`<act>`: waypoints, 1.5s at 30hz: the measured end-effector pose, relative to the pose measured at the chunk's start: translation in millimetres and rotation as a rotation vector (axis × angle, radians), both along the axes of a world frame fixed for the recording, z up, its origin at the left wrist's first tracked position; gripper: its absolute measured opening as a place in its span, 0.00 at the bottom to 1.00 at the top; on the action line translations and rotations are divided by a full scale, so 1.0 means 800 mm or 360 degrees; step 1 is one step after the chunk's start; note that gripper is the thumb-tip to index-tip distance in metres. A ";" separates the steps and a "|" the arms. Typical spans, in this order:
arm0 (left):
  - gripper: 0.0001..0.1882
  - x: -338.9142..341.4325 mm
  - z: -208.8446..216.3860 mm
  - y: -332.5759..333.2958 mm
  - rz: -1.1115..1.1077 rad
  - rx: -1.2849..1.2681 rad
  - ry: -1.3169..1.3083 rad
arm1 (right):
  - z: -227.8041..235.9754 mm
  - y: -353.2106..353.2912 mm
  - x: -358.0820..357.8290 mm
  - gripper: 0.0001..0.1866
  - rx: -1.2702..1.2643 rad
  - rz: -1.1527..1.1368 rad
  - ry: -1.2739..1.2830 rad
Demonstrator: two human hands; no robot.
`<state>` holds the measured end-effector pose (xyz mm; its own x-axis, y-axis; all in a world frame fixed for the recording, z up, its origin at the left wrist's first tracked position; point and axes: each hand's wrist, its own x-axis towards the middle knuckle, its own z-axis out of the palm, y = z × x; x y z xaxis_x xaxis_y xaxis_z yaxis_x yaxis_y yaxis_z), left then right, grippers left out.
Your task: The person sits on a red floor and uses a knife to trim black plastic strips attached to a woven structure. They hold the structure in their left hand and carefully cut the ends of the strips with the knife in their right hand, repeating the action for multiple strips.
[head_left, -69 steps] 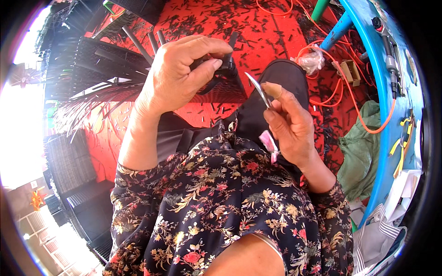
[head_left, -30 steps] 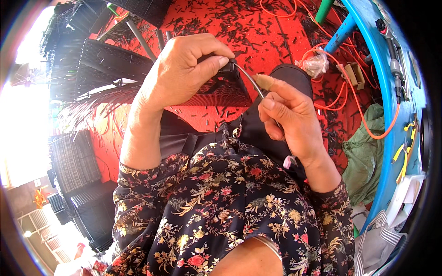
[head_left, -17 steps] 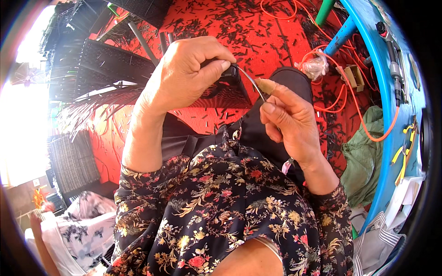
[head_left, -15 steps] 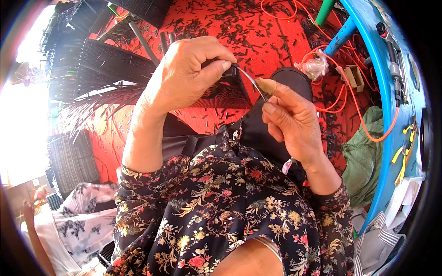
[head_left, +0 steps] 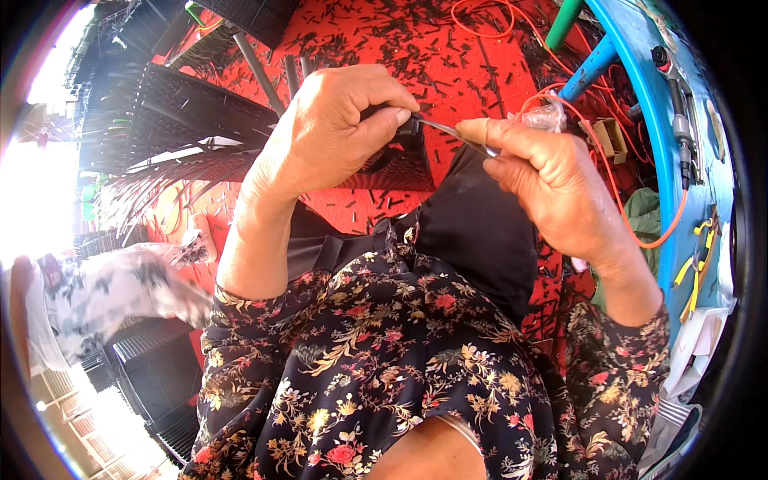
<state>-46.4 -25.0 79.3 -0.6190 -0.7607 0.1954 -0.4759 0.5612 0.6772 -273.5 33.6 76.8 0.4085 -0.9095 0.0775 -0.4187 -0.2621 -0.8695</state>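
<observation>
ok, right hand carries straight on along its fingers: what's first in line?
Likely the black piece pinched in the left hand; the thin silvery tool in the right hand points there. Depth's unclear; left fingertips might come first.

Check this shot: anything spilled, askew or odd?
Yes. Black scraps litter the red floor, so it looks messy. An orange hose hangs off the blue table and loops loosely on the floor, possibly a snag. Black strips splay raggedly left of the left hand, perhaps just unfinished.
</observation>
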 end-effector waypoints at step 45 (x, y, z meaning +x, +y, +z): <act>0.17 0.012 -0.027 0.026 0.0238 0.0821 0.0275 | -0.066 0.047 0.019 0.19 -0.0288 0.0103 -0.0081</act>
<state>-36.4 -4.1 57.8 -0.4892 -0.8615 -0.1362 -0.3827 0.0717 0.9211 -258.5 71.4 24.4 0.4571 -0.8507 0.2596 -0.3526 -0.4412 -0.8252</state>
